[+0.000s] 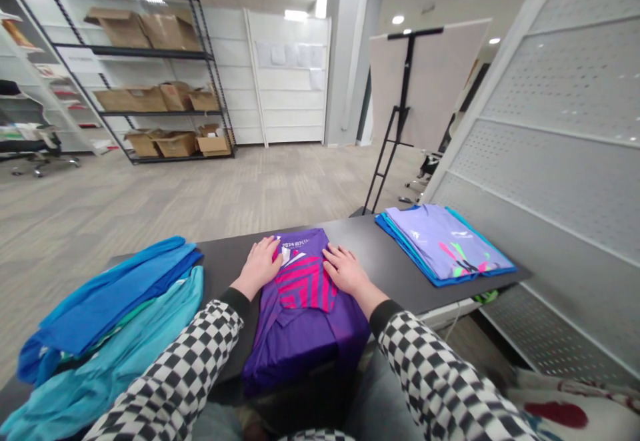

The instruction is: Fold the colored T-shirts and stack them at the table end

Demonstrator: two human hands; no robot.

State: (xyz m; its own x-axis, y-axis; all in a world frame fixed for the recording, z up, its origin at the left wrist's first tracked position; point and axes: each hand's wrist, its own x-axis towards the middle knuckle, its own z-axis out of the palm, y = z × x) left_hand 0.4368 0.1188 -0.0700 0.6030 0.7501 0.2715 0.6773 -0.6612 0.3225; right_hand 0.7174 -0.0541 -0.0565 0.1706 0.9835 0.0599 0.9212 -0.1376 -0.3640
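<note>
A purple T-shirt [310, 341] with a pink striped print and white lettering lies partly folded in front of me, its lower part hanging over the table's near edge. My left hand [259, 266] rests on its left side, fingers stretched out over the fabric. On the opposite side, my right hand [347, 269] lies with extended fingers at the shirt's right edge. Both hands press on the cloth without gripping it. Folded shirts [440, 241] are stacked to the right, a lavender one on top.
Loose blue and teal shirts [120, 307] are heaped on the left of the dark table [227, 254]. A perforated panel [560, 161] rises at the right. Beyond the table stand an easel [400, 107] with a board and a black shelf [150, 51] of cardboard boxes.
</note>
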